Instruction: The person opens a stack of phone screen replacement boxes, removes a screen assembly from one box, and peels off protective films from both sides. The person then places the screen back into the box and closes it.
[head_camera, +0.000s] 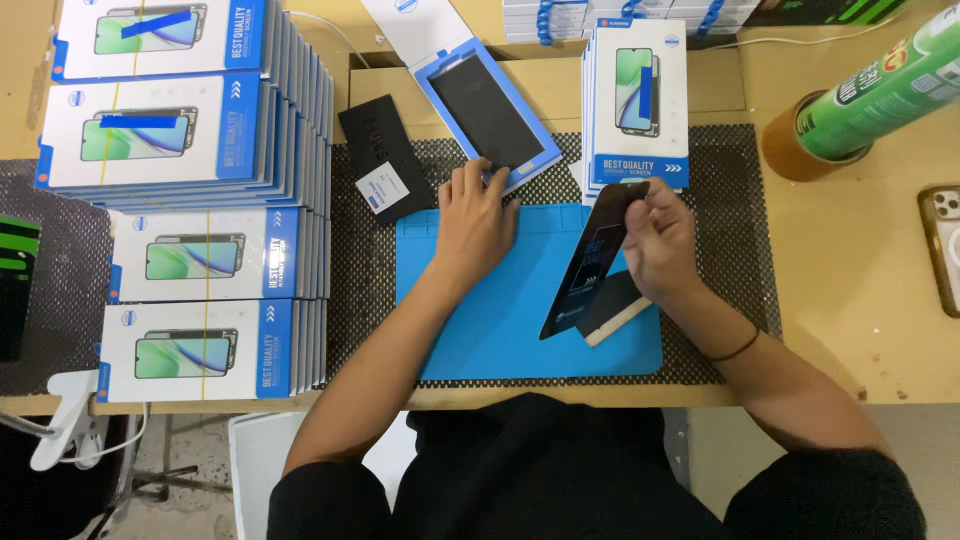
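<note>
Two bare hands work over a blue mat (500, 330) at the middle of the frame, which lies on a black mesh pad (720, 260) on the wooden worktop (850, 300). Right of centre, the right hand (655, 240) pinches the top of a dark screen panel (590, 265), holding it tilted on edge above the mat; a dark strip with a pale edge (615, 315) lies on the mat just under it. Left of that, the left hand (475, 215) rests palm down, fingers loosely spread, its fingertips touching the lower end of an open blue-framed tray (490, 110) with a dark inlay. A black sleeve with a white label (385, 160) lies just left of the tray. White and blue boxes (190, 250) stand in stacks along the left side, and a smaller stack (635, 105) stands at upper centre. At the right edge lies a phone (942, 245); a green can (880, 90) and a brown tape roll (795, 140) are in the upper right.
</note>
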